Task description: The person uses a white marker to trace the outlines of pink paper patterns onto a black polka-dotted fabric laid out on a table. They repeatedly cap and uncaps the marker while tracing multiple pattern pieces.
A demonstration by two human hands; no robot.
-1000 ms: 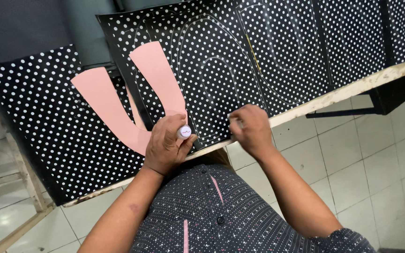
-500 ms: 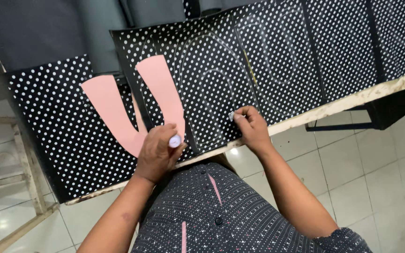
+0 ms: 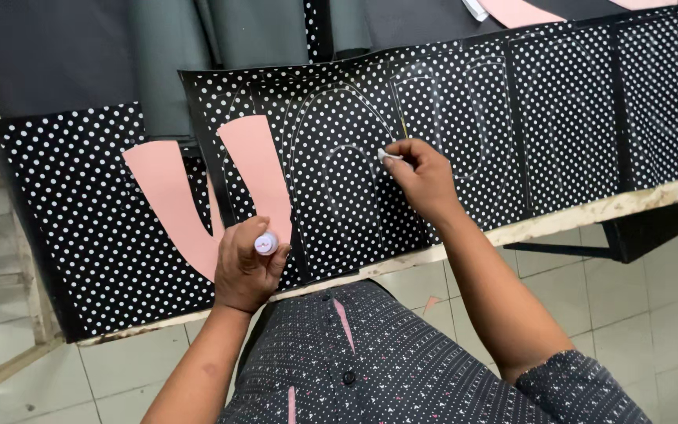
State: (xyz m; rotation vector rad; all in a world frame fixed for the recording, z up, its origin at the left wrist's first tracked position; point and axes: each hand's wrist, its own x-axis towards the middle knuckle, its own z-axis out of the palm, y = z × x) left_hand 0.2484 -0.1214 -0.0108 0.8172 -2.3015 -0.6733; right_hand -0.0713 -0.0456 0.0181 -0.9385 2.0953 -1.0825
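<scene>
Right hand [image 3: 421, 177] pinches a small white chalk piece [image 3: 390, 156] between thumb and fingertips, tip down on the black polka-dot sheet [image 3: 339, 157], right at the faint traced outlines near mid-sheet. Left hand [image 3: 246, 265] is closed in a fist round a small white-capped marker [image 3: 265, 244], cap end up; the fist rests on the lower edge of the pink V-shaped paper template [image 3: 198, 192].

Template lies flat across two sheets: left leg on the left polka-dot sheet [image 3: 64, 204], right leg on the middle one, the join just under the left fist. Pale pink, no markings visible.

More polka-dot sheets [image 3: 606, 102] run to the right along the table, overlapping at dark seams. Table edge [image 3: 590, 212] is worn and pale, sheets reach right to it. Plain dark grey fabric [image 3: 198, 47] is at the top left behind the sheets. Another pink paper piece [image 3: 515, 11] is at the top edge, partly cut off. A black bracket [image 3: 629, 235] sits under the table on the right, white tiled floor [image 3: 629, 314] below.
</scene>
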